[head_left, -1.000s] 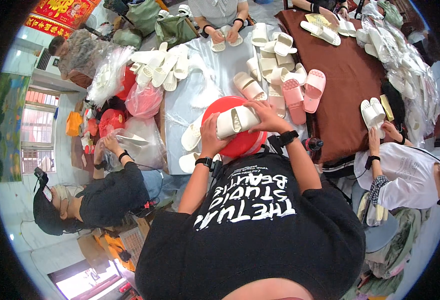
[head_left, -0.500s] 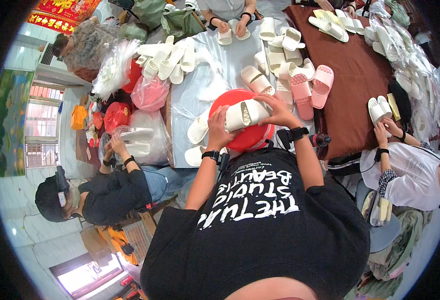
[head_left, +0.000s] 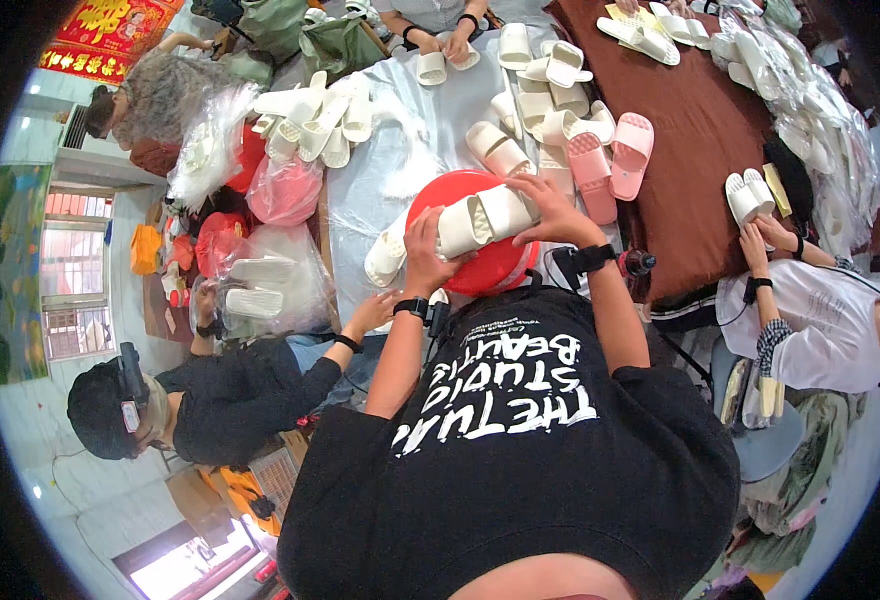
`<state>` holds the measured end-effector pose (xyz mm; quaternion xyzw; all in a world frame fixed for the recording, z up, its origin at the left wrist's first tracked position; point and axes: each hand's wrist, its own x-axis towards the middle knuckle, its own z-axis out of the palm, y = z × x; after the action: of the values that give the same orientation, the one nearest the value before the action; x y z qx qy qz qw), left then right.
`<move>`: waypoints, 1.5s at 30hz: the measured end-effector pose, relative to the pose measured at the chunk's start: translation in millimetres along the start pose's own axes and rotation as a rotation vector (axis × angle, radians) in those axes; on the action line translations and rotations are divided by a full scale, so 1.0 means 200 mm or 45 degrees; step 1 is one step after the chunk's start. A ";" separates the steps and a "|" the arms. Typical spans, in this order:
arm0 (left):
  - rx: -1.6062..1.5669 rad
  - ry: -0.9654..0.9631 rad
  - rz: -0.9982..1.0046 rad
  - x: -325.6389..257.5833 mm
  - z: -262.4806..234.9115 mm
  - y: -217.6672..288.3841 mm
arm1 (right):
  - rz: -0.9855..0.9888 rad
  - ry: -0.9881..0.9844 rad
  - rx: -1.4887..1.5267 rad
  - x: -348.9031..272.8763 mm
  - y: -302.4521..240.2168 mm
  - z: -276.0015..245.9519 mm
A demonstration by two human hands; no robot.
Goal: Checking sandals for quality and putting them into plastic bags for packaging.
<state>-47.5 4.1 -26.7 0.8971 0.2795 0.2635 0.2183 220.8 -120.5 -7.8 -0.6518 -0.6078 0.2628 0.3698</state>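
Observation:
A pair of white slide slippers (head_left: 463, 224) is held up before me, over a round red plastic thing (head_left: 490, 268). My left hand (head_left: 426, 256) grips its left end. At the other end, my right hand (head_left: 562, 212) clasps the slippers between fingers and thumb. Just left of my left hand, a white slipper (head_left: 385, 256) lies on the pale table cover (head_left: 360, 200). Behind the red thing rests another white slipper (head_left: 497, 150), and beyond my right hand a pink pair (head_left: 592, 172) lies beside the pile.
At my left a co-worker's hand (head_left: 372, 314) reaches close to my left forearm, near bagged slippers (head_left: 255, 303). White slippers heap at the far left (head_left: 315, 120). A brown cloth (head_left: 695, 190) covers the right side; a dark bottle (head_left: 637, 262) stands by my right wrist.
The left co-worker's hand has left the bag and stretched over to the table edge beside my arm. My hands keep hold of the slippers; the right fingers have shifted slightly. The view has drifted a little.

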 end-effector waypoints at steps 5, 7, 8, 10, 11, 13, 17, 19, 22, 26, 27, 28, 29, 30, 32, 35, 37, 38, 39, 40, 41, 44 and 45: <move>0.033 0.026 -0.011 0.00 0.00 0.02 | 0.027 0.028 -0.083 0.01 0.02 0.04; 0.031 0.040 -0.006 0.00 0.00 0.03 | 0.012 0.069 -0.042 0.02 0.02 0.05; 0.028 0.054 0.002 0.00 0.00 0.03 | 0.009 0.066 -0.040 0.01 0.02 0.05; -0.001 0.052 -0.018 -0.01 -0.02 0.02 | 0.022 0.083 0.037 0.01 0.01 0.04; -0.034 0.046 -0.033 -0.01 -0.03 0.01 | 0.017 0.076 0.040 0.01 0.02 0.04; -0.023 0.027 -0.072 -0.01 -0.05 0.01 | 0.064 0.160 0.027 -0.01 0.08 0.02; 0.071 0.058 -0.093 -0.05 -0.11 -0.06 | 0.101 0.244 0.100 -0.04 0.14 -0.03; 0.039 0.118 -0.226 -0.14 -0.11 -0.13 | 0.099 0.265 0.089 -0.04 0.13 -0.03; 0.077 0.194 -0.406 -0.23 -0.10 -0.17 | 0.120 0.312 0.037 -0.04 0.12 -0.04; 0.155 0.207 -0.576 -0.27 -0.09 -0.12 | 0.181 0.381 -0.077 -0.04 0.10 -0.03; 0.213 0.277 -0.593 -0.28 -0.07 -0.10 | 0.174 0.375 -0.078 -0.03 0.08 -0.02; 0.270 0.347 -0.610 -0.28 -0.05 -0.08 | 0.196 0.416 -0.078 -0.02 0.06 0.00; 0.270 0.353 -0.616 -0.28 -0.03 -0.06 | 0.219 0.457 -0.079 -0.02 0.04 0.02; 0.307 0.364 -0.652 -0.28 0.00 -0.05 | 0.214 0.452 -0.081 -0.01 0.02 0.04; 0.343 0.380 -0.693 -0.27 0.01 -0.05 | 0.299 0.424 -0.164 0.00 -0.02 0.08; 0.270 0.212 -0.752 -0.21 -0.02 0.01 | 0.269 0.275 -0.102 0.02 -0.09 0.09; 0.293 0.097 -0.696 -0.17 -0.03 0.05 | 0.142 0.083 -0.017 0.02 -0.09 0.11; 0.294 0.104 -0.701 -0.15 -0.03 0.06 | 0.136 0.078 -0.019 0.02 -0.09 0.12; 0.295 0.079 -0.725 -0.15 -0.02 0.07 | 0.135 -0.036 0.005 0.02 -0.10 0.14; 0.297 0.054 -0.748 -0.14 -0.01 0.07 | 0.134 -0.150 0.028 0.02 -0.11 0.15; 0.300 0.059 -0.751 -0.15 -0.02 0.07 | 0.153 -0.126 0.042 0.03 -0.12 0.16; 0.219 0.029 -0.753 -0.15 -0.01 0.05 | 0.123 -0.153 0.054 0.03 -0.10 0.17; 0.218 0.032 -0.756 -0.13 -0.01 0.05 | 0.120 -0.157 0.051 0.03 -0.10 0.17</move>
<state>-63.0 -18.7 -29.4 0.7879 0.5534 0.1748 0.2060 184.0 -109.6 -11.3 -0.6548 -0.5926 0.3318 0.3317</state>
